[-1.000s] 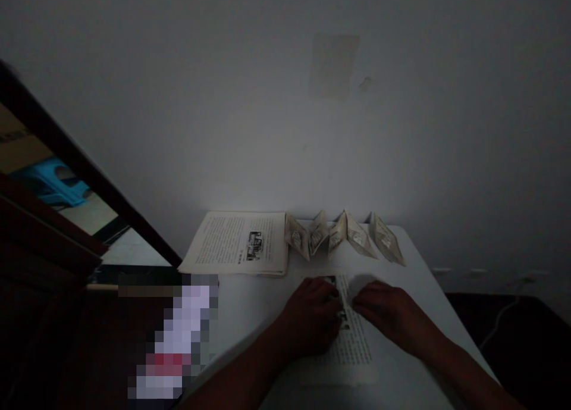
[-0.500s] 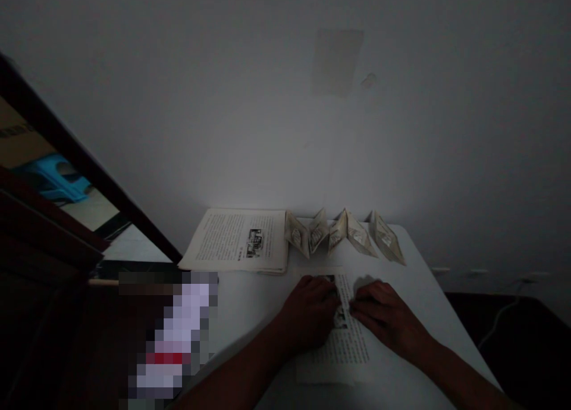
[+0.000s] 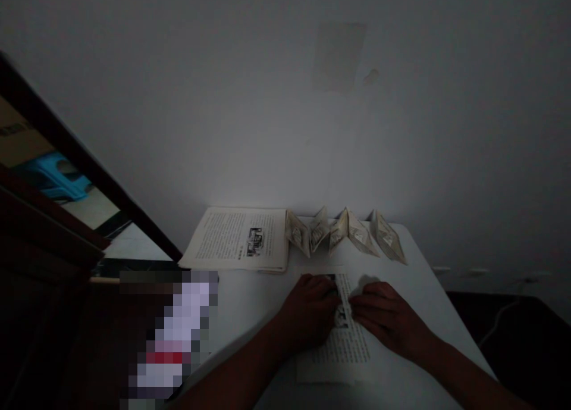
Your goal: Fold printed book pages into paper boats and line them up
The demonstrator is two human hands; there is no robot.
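Observation:
A printed sheet of paper [image 3: 341, 351] lies lengthwise before me on the white table, its right side running along a straight edge. My left hand [image 3: 311, 310] rests on its upper part with curled fingers, covering much of the text and a dark picture. At the right edge of the sheet, my right hand [image 3: 387, 319] has its fingers pressed together, the tips touching the paper. Both sets of fingertips are close to each other, and the exact grip beneath them is partly hidden.
Behind the hands stand several folded paper boats [image 3: 359, 234] in a row along the wall. A stack of printed pages [image 3: 223, 234] lies at the back left of the table [image 3: 243, 303]. A dark-framed mirror [image 3: 89, 154] leans at the left.
My right fingertips have shifted very slightly left at the paper's edge. Otherwise the hands and the sheet look the same; the view has tilted a little.

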